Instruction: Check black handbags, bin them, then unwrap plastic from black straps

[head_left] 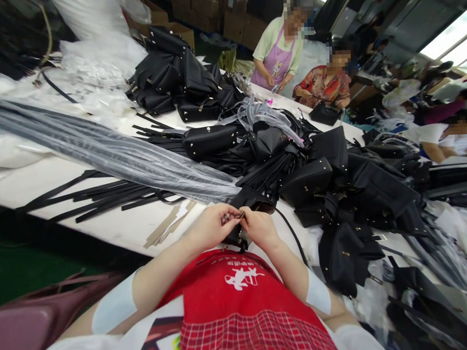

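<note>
My left hand [211, 227] and my right hand [259, 226] meet close in front of my red apron, at the near edge of the white table [116, 225]. Together their fingertips pinch a small metal clasp [232, 216]. The clasp belongs to a black bag [249, 200] that lies just beyond my hands and partly hangs below them. A thin black strap [293, 234] curves away from the bag to the right.
Several black bags [325, 177] and loose black straps [104, 195] cover the table. A long bundle in grey plastic [102, 149] lies diagonally across it. Cardboard strips [166, 226] lie near my left hand. Two people [314, 65] work at the far end.
</note>
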The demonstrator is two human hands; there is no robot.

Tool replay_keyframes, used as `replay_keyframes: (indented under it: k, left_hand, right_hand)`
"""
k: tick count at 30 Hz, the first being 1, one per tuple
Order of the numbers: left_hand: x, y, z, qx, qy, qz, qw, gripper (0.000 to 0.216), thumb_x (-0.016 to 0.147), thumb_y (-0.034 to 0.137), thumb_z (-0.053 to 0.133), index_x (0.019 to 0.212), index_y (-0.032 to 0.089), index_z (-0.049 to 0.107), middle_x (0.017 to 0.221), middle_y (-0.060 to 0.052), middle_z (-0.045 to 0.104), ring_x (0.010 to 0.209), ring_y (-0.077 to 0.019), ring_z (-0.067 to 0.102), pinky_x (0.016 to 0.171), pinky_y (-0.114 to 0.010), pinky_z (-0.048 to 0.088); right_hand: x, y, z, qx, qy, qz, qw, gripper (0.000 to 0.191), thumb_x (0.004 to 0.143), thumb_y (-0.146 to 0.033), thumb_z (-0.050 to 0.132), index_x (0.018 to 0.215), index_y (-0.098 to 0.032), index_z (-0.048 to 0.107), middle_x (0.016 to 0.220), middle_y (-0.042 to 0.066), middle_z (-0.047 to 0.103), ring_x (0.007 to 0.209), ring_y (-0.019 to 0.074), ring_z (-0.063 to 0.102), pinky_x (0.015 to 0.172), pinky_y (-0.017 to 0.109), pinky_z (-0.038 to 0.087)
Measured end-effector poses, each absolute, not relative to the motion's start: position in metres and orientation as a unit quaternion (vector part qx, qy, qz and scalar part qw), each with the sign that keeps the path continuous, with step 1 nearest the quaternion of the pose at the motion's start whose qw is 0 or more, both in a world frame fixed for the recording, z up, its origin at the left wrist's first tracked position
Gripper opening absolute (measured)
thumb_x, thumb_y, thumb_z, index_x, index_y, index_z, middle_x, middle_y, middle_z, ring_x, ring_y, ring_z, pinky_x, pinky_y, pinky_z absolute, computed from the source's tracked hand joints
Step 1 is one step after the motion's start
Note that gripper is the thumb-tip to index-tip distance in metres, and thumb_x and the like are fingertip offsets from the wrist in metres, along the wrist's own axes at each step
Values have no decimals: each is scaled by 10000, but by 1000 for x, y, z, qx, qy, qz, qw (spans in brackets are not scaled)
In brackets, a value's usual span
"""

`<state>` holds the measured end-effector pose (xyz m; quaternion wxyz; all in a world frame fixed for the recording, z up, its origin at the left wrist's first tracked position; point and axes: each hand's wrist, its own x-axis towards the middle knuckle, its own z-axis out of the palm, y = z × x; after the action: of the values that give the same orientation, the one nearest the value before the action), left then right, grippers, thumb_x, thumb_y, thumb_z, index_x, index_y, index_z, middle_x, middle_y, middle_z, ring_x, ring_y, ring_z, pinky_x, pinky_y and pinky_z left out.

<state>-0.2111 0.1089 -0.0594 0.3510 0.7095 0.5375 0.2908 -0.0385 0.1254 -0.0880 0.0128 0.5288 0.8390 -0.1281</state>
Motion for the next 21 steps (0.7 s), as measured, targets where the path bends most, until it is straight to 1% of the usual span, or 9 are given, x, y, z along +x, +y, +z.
replay_keyframes:
  k: [3, 5, 9, 14, 17, 21]
  left_hand:
    - [-218, 102, -61, 711, 558, 278, 326, 180, 834, 220, 544, 936, 197, 691, 875, -37, 706, 778, -166, 625, 738, -283, 491]
    - [-220, 99, -61, 721, 560, 265, 311, 203, 858, 229, 517, 952, 201, 695, 874, -41, 709, 784, -173, 628, 749, -287, 490]
    - [-221, 98, -60, 748, 564, 215, 275, 218, 878, 238, 487, 859, 203, 702, 821, -52, 700, 779, -190, 627, 727, -296, 475]
    - [-218, 99, -58, 777, 570, 140, 225, 274, 894, 224, 431, 756, 193, 666, 766, -64, 666, 744, -194, 615, 691, -307, 447]
    - [-215, 99, -58, 788, 566, 116, 215, 275, 879, 182, 421, 710, 182, 638, 746, -63, 639, 721, -188, 604, 681, -302, 438]
    - [-213, 99, -59, 795, 562, 108, 200, 255, 864, 156, 416, 697, 184, 606, 740, -58, 619, 705, -192, 595, 660, -304, 429]
  right_hand:
    - [-45, 123, -78, 513, 850, -99, 63, 262, 984, -381, 356, 1005, -192, 535, 833, 68, 707, 749, 188, 667, 588, 248, 374]
    - [-49, 122, -74, 507, 853, -89, 86, 248, 986, -375, 350, 988, -191, 516, 832, 74, 707, 736, 193, 668, 587, 250, 383]
    - [-53, 121, -73, 499, 857, -79, 102, 219, 987, -336, 345, 967, -187, 504, 814, 85, 702, 729, 203, 671, 586, 255, 400]
    - [-53, 121, -74, 490, 861, -67, 122, 193, 969, -296, 376, 947, -180, 529, 790, 94, 698, 727, 217, 674, 592, 264, 419]
    - [-53, 120, -73, 481, 865, -64, 128, 150, 951, -238, 397, 952, -179, 534, 798, 94, 697, 721, 215, 671, 596, 267, 424]
    - [-53, 120, -74, 478, 867, -57, 128, 141, 944, -251, 416, 943, -179, 538, 782, 90, 695, 701, 228, 670, 562, 275, 409]
